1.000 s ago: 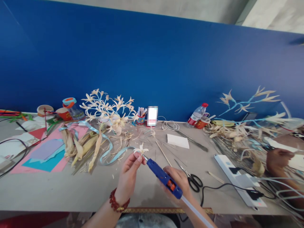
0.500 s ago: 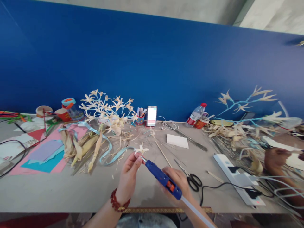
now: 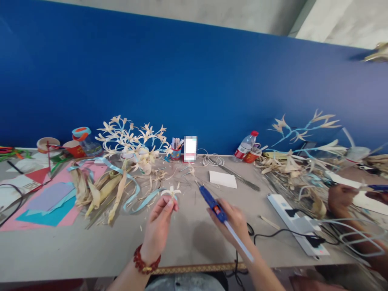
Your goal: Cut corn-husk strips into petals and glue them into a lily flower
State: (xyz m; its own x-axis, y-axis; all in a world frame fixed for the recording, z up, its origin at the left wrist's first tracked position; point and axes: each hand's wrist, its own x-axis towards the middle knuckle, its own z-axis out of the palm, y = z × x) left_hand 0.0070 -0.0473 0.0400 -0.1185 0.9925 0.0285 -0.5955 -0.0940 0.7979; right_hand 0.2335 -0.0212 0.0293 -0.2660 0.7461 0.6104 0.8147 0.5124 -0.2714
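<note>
Between the thumb and fingers of my left hand [image 3: 160,220] is a small cream husk flower [image 3: 171,192], its petals pointing up. My right hand [image 3: 233,220] grips a blue hot glue gun [image 3: 214,205], with a long whitish glue stick [image 3: 239,241] sticking out of its back end. The gun's nozzle points up and away, apart from the flower. Left of the flower lies a light blue ribbon [image 3: 148,198]. My right hand and the gun hide the scissors, apart from a bit of black handle [image 3: 250,229].
Husk flowers on blue stems [image 3: 136,139] stand at the back left, near dried husks [image 3: 104,194] and coloured paper [image 3: 48,214]. A white card [image 3: 222,179], a bottle [image 3: 245,146] and a power strip [image 3: 295,226] are rightward. A co-worker's hand [image 3: 341,200] is at far right.
The glue gun has moved right, away from the flower, and its nozzle now points more upward. My left hand still holds the flower, slightly further left. The scissors have become mostly hidden.
</note>
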